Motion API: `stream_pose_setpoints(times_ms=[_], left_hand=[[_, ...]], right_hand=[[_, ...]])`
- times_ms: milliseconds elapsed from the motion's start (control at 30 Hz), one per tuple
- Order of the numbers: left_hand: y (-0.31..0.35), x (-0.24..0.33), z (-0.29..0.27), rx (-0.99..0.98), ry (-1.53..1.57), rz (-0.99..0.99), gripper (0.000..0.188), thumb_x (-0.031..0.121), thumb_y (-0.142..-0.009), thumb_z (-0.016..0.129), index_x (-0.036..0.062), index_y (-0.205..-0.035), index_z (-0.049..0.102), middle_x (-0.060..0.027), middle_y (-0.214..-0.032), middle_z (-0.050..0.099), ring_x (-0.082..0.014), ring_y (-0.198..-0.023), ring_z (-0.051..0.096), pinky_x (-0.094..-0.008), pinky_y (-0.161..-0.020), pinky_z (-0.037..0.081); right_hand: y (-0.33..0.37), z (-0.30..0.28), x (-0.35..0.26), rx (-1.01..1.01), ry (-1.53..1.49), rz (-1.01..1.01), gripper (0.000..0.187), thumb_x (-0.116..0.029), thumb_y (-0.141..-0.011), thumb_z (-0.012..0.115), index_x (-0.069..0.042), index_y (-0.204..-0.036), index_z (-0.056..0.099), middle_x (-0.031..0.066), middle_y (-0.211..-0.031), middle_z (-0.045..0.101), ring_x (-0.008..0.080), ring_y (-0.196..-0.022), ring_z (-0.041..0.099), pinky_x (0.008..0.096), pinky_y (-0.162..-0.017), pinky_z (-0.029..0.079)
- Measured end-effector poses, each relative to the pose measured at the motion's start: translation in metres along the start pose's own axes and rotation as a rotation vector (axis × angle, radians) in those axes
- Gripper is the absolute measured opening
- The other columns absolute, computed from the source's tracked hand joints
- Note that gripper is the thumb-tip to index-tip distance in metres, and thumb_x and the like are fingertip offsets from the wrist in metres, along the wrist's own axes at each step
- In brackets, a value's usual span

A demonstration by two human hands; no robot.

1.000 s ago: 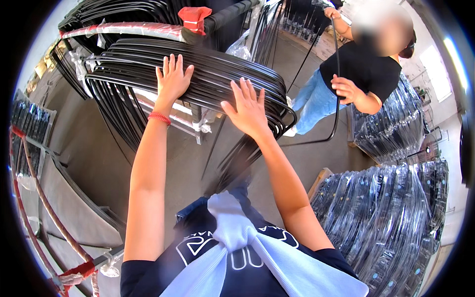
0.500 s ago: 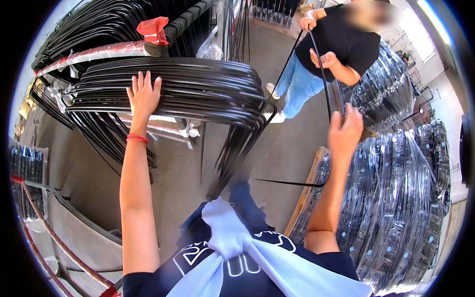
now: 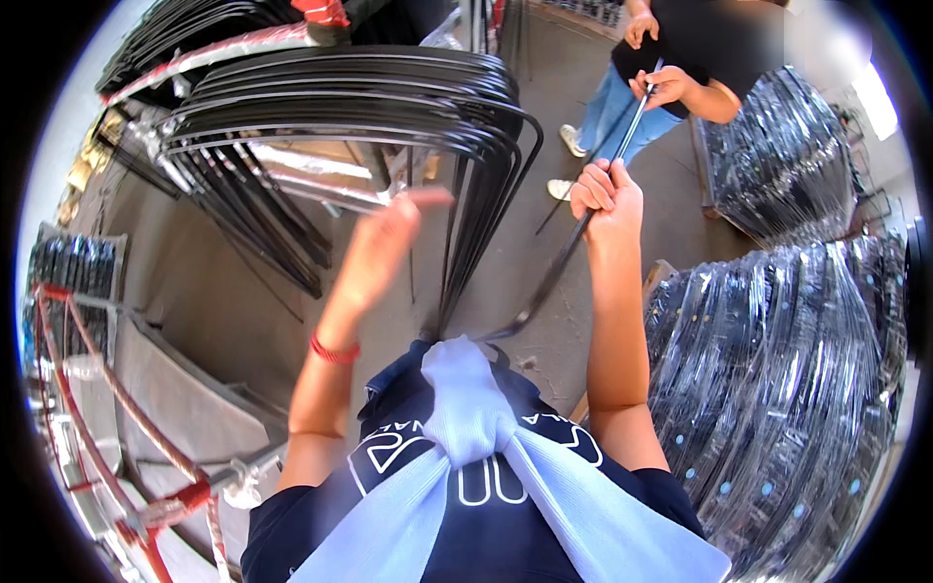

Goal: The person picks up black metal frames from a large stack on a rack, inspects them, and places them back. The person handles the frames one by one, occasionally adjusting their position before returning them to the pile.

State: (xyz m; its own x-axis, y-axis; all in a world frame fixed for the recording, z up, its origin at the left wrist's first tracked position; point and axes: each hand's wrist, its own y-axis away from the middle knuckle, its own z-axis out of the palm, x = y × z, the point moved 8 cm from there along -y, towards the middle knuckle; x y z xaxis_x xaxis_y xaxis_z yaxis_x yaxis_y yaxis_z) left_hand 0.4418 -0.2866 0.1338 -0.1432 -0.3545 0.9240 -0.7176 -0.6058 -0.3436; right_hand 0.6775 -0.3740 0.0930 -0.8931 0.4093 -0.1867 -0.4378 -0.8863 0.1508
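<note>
Gripping black tube (image 3: 558, 264) w/ R hand (image 3: 610, 197), fingers wrapped tight, we shd clear stacked tubes (image 3: 350, 83); L hand (image 3: 381, 243) blurred, can't tell.

We see the left hand (image 3: 387, 238) blurred, the black tube (image 3: 564, 258) smeared toward its low bend, the co-worker (image 3: 698, 44) cropped above.

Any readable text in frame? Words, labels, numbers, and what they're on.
Dark shirt: large white outlined letters, smaller white lettering above, partly hidden by the pale blue cloth; not transcribed.
Wrapped stack at right: small round blue spots, too small to tell any print.
Black rod in the right hand: no text seen.
Black bent tubes: no text seen.
</note>
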Motion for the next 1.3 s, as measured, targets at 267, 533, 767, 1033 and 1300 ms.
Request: stream_pose_setpoints(times_ms=[267, 533, 767, 1033, 1300], left_hand=[[0.122, 0.044, 0.044, 0.422, 0.101, -0.110, 0.041, 0.031, -0.090, 0.055, -0.0031, -0.112, 0.054, 0.0046, -0.073, 0.046, -0.0055, -0.064, 0.038, -0.0198, -0.061, 0.033], [0.207, 0.127, -0.035, 1.030, 0.179, 0.288, 0.030, 0.031, -0.089, 0.053, 0.0036, -0.078, 0.048, 0.0032, -0.064, 0.032, -0.0071, -0.055, 0.025, -0.0226, -0.052, 0.021], [0.281, 0.145, -0.113, 1.064, 0.100, 0.293, 0.026, 0.025, -0.090, 0.051, 0.0025, -0.077, 0.050, 0.0039, -0.059, 0.034, -0.0052, -0.052, 0.027, -0.0215, -0.050, 0.019], [0.361, 0.146, -0.239, 1.083, 0.069, 0.278, 0.027, 0.029, -0.092, 0.049, 0.0032, -0.084, 0.051, 0.0041, -0.062, 0.035, -0.0067, -0.054, 0.030, -0.0217, -0.053, 0.024], [0.443, 0.118, -0.341, 1.172, 0.107, 0.316, 0.022, 0.022, -0.092, 0.049, 0.0022, -0.098, 0.053, -0.0001, -0.082, 0.048, -0.0113, -0.071, 0.042, -0.0248, -0.066, 0.035]], right_hand=[[0.054, 0.046, 0.050, -0.026, 0.173, -0.035, 0.036, -0.034, -0.097, 0.034, -0.005, -0.083, 0.048, 0.0072, -0.064, 0.047, 0.0202, -0.061, 0.049, 0.0342, -0.066, 0.044], [0.101, 0.079, 0.049, -0.323, 0.191, 0.129, 0.058, -0.045, -0.091, 0.038, 0.002, -0.124, 0.036, 0.0255, -0.124, 0.044, 0.0365, -0.118, 0.041, 0.0545, -0.101, 0.029], [0.072, 0.057, -0.015, -0.590, 0.164, 0.043, 0.035, -0.027, -0.094, 0.041, 0.003, -0.112, 0.047, 0.0178, -0.108, 0.052, 0.0173, -0.073, 0.045, 0.0266, -0.061, 0.038], [0.138, 0.083, 0.094, -0.593, 0.358, 0.042, 0.032, -0.022, -0.093, 0.047, 0.007, -0.108, 0.051, 0.0167, -0.100, 0.058, 0.0196, -0.083, 0.059, 0.0265, -0.070, 0.054], [0.193, 0.107, 0.196, -0.619, 0.531, 0.053, 0.034, -0.021, -0.092, 0.048, 0.009, -0.108, 0.051, 0.0208, -0.096, 0.062, 0.0258, -0.090, 0.064, 0.0276, -0.079, 0.054]])
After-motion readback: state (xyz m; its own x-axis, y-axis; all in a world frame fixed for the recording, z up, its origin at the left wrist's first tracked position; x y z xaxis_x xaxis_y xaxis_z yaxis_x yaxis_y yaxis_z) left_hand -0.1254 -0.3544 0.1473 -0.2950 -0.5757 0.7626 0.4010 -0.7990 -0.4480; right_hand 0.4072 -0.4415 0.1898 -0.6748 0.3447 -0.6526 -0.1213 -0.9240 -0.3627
